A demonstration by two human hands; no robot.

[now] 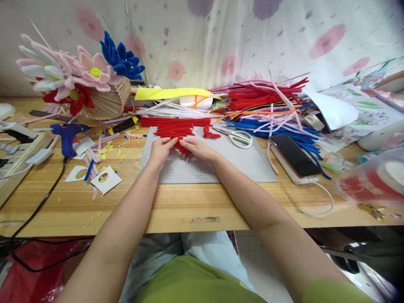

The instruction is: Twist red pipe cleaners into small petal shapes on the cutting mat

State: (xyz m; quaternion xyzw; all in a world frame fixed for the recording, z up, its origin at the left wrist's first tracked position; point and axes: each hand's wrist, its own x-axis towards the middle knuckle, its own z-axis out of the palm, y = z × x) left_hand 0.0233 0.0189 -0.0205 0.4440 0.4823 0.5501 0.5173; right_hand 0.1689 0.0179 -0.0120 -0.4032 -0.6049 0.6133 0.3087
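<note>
Over the grey cutting mat (214,168), my left hand (161,150) and my right hand (198,149) are close together. Both have their fingers closed on a small bundle of red pipe cleaners (179,145), partly hidden by the fingers. Just beyond them lies a stack of cut red pipe cleaners (175,129), with longer red pipe cleaners (176,121) along the mat's far edge. A small bent red piece (211,133) rests to the right of my right hand, beside scissors (239,139) with pale handles.
At left lie a blue glue gun (70,139), white cards with holes (107,179), yellow scraps and a power strip (19,158). Fuzzy flowers (94,69) stand behind. Blue pipe cleaners (284,132), a phone (295,155) on a white power bank and a bagged red cup (372,181) are right.
</note>
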